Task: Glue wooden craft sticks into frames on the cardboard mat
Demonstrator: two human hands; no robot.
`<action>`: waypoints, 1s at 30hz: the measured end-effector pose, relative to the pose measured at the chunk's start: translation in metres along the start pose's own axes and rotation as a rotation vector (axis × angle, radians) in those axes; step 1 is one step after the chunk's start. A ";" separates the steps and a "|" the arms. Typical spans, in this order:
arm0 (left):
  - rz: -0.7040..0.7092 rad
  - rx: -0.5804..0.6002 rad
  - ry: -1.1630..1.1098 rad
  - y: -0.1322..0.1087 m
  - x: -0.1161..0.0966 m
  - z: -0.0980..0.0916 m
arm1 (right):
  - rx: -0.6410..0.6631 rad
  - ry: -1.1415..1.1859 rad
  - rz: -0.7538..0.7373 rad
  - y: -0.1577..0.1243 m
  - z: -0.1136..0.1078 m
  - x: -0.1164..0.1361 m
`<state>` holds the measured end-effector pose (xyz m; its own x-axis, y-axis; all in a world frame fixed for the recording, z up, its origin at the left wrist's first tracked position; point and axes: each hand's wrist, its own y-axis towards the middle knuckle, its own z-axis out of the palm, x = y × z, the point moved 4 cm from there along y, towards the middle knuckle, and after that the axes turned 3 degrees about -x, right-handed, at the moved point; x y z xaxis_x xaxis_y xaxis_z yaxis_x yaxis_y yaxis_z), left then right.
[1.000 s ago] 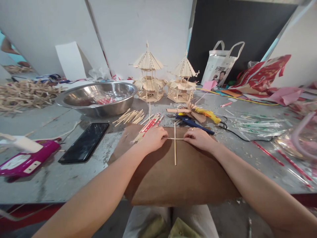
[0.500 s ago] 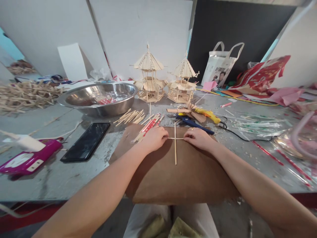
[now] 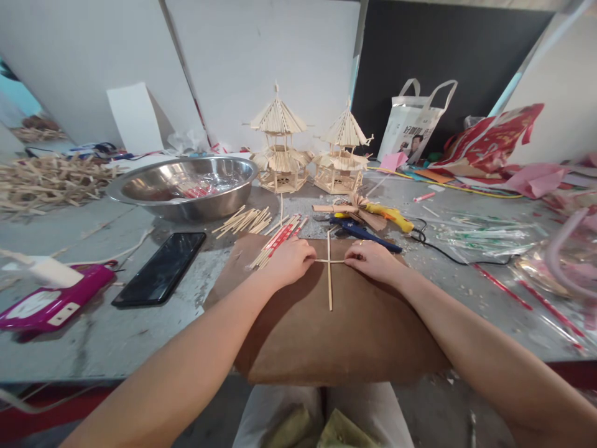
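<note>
Head view, centre of the frame: a short stick point(image 3: 336, 261) is being pinched at both ends, with the left hand point(image 3: 290, 261) closed on one tip and the right hand point(image 3: 374, 261) closed on the other. It is being held crosswise over a long stick point(image 3: 329, 289), which is lying flat on a brown cardboard sheet point(image 3: 326, 342) at the lower middle of the desk point(image 3: 93, 336). Left of centre, a steel bowl point(image 3: 186, 186) and a black phone point(image 3: 161, 269) are being seen; two stick pagodas point(image 3: 278, 149) are standing at upper centre.
</note>
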<state>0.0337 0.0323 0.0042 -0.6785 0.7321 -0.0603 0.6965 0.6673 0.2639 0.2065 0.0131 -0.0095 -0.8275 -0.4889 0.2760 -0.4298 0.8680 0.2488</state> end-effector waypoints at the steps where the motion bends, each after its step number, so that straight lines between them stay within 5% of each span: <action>1: 0.001 0.002 0.000 0.000 0.000 0.000 | 0.002 -0.001 0.001 0.000 0.000 0.000; 30: 0.006 0.003 -0.010 0.000 -0.002 -0.002 | 0.010 0.003 0.010 0.001 0.000 0.000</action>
<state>0.0351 0.0307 0.0060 -0.6716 0.7377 -0.0685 0.7016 0.6630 0.2610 0.2062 0.0138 -0.0097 -0.8305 -0.4807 0.2814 -0.4255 0.8735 0.2364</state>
